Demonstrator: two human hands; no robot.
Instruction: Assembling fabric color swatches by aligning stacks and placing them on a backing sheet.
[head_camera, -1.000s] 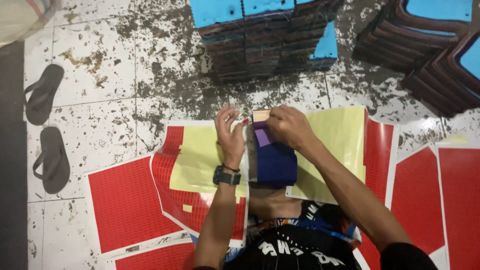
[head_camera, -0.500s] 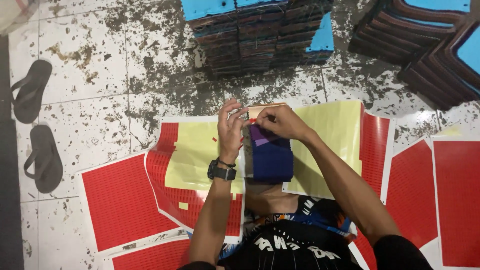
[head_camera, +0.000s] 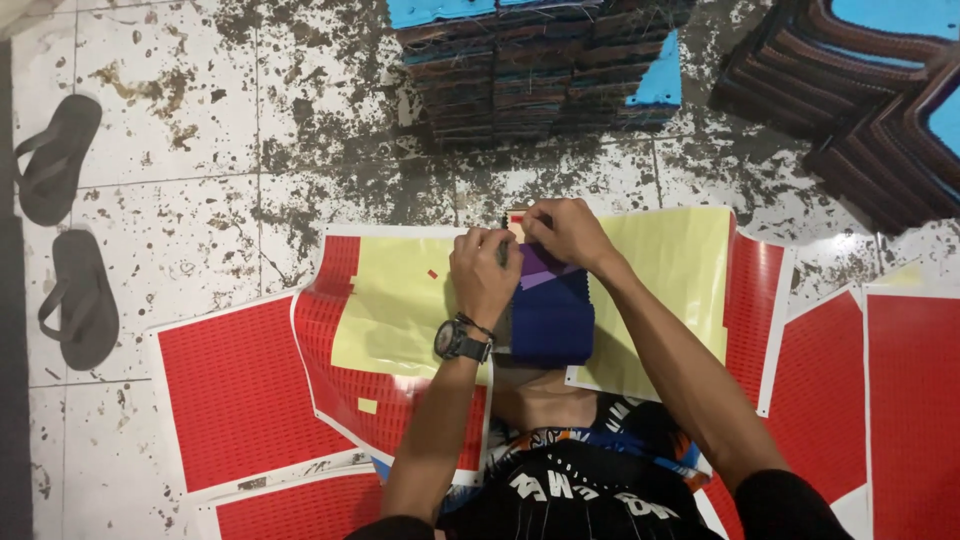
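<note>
A booklet of fabric swatches (head_camera: 552, 312), dark blue with purple layers at its top, rests on my lap over a yellow sheet (head_camera: 400, 300). My left hand (head_camera: 483, 273), with a black watch on the wrist, grips the booklet's upper left edge. My right hand (head_camera: 560, 232) pinches the top of the booklet, fingers closed on its upper edge. Both hands touch at the booklet's head. What lies under the fingertips is hidden.
Red sticker sheets (head_camera: 235, 390) lie spread on the speckled tile floor around me, more (head_camera: 910, 400) at the right. Stacks of swatch booklets with blue covers (head_camera: 535, 70) stand ahead, another dark pile (head_camera: 870, 100) at the upper right. Two black sandals (head_camera: 70, 250) lie at the left.
Both hands stayed on the booklet's top edge, shifting slightly as the fingers worked there. The view drifted a little; the booklet itself hardly moved.
</note>
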